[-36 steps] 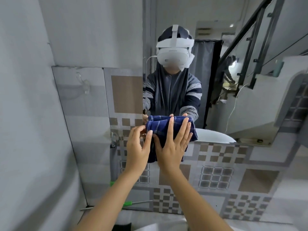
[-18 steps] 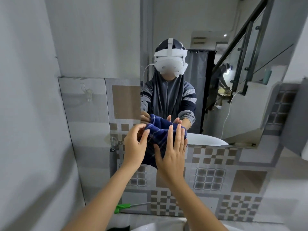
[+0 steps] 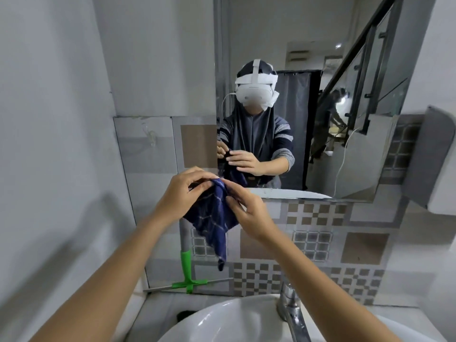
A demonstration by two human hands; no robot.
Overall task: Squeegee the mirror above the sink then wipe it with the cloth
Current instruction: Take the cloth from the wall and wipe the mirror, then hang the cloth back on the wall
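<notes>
A dark blue checked cloth (image 3: 214,218) hangs bunched between my two hands, in front of the tiled wall just below the mirror's lower left corner. My left hand (image 3: 183,193) pinches its top edge from the left. My right hand (image 3: 249,211) grips it from the right. The mirror (image 3: 320,58) fills the wall above, apart from the cloth. A squeegee (image 3: 186,272) with a green head and grey handle leans upright against the tiles behind the sink, below the cloth.
A white sink (image 3: 222,322) lies at the bottom with a chrome tap (image 3: 292,314) at its right. A grey wall closes in the left side. A grey-white box (image 3: 434,159) juts from the right wall beside the mirror.
My hands have come off the mirror and dropped lower, with the cloth now loose and hanging between them instead of folded flat against the glass. The view has tilted down to show the sink.
</notes>
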